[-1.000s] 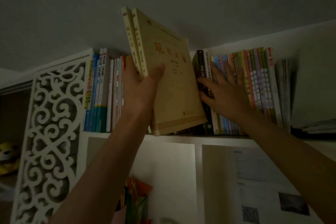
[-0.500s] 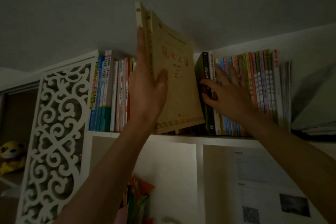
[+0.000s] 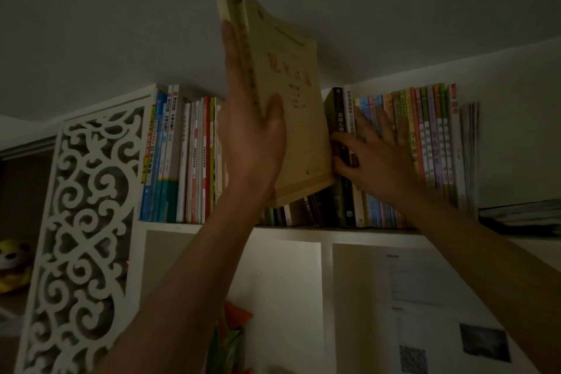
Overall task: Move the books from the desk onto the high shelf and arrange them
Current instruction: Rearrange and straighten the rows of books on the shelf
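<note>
Two yellow books [image 3: 285,100] tilted, raised above shelf [image 3: 303,229] gap

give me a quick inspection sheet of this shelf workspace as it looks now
surface: high shelf, white, rows of upright books left and right with a gap between.
job's things: two yellow books, tilted, above the gap, not yet seated.
clutter: low dark books lying in the gap.
hands: left hand holds the yellow books, thumb on the cover; right hand presses flat on the right row.
cables: nothing seen.
surroundings: white fretwork panel, yellow plush toy, printed sheet on the cabinet door, dim light.
</note>
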